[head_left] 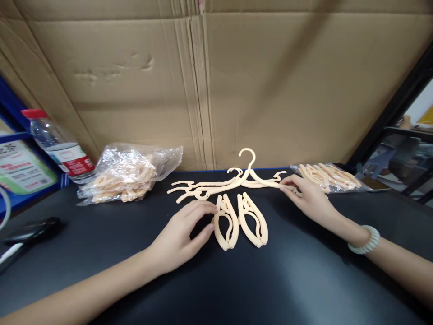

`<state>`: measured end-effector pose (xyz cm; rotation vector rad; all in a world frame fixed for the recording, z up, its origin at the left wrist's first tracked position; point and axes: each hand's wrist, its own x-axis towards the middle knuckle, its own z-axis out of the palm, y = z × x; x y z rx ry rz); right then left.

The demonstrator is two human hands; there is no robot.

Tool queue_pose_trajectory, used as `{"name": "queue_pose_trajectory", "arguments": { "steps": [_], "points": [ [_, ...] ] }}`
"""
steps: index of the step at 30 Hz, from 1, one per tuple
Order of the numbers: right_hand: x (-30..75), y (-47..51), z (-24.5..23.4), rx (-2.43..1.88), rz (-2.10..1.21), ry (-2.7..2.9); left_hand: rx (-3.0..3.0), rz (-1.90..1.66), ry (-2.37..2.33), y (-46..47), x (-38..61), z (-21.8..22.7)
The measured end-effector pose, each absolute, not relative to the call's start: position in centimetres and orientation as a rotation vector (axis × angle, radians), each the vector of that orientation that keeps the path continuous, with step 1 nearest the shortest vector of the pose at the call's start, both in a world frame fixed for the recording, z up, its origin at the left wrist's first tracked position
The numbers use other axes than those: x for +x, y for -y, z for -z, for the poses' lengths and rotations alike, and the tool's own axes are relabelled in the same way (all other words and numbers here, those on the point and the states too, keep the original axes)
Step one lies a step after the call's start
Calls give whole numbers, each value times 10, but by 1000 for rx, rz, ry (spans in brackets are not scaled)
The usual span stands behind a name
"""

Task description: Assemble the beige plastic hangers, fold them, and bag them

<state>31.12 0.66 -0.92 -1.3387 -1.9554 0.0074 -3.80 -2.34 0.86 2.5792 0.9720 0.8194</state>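
Cream plastic folding clothes hangers lie in the middle of the black table. An unfolded hanger [248, 174], its hook pointing to the back, rests over other unfolded hangers [216, 184]. My right hand [306, 196] pinches the right arm of the top one between thumb and fingers. Closer to me are two folded hangers, a left one [233, 225] and a right one [262, 223], side by side. At the edge of the left folded hanger, my left hand [186, 232] is open with thumb and fingers apart; its fingertips appear to touch that edge.
A clear plastic bag [126, 174] of hangers lies at the left, beside a red-capped bottle [62, 146]. Another bag of hangers [329, 177] is at the back right. Cardboard [142, 81] stands behind the table [216, 289]. A black object [34, 229] lies far left.
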Motion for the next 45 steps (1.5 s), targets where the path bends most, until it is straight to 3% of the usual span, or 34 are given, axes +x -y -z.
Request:
{"name": "queue_pose_trajectory", "arguments": {
  "steps": [9, 14, 20, 27, 37, 45],
  "points": [
    [303, 8, -2, -1285, 104, 1823, 1691, -1116, -1211, 14, -35, -1],
    [293, 17, 0, -1153, 141, 1963, 1917, -1241, -1159, 25, -35, 0],
    [275, 33, -1, -989, 246, 2086, 2512, -997, -944, 37, -32, -5],
    [282, 29, -4, -1010, 408, 2105, 2098, -1092, -1129, 33, -34, -9],
    [288, 41, -13, -1272, 1037, 2093, 1918, -1084, -1068, 28, -31, -16],
    [284, 36, -8, -1195, 698, 2018, 1930, -1087, -1051, 28, -32, -15]
  ]
}}
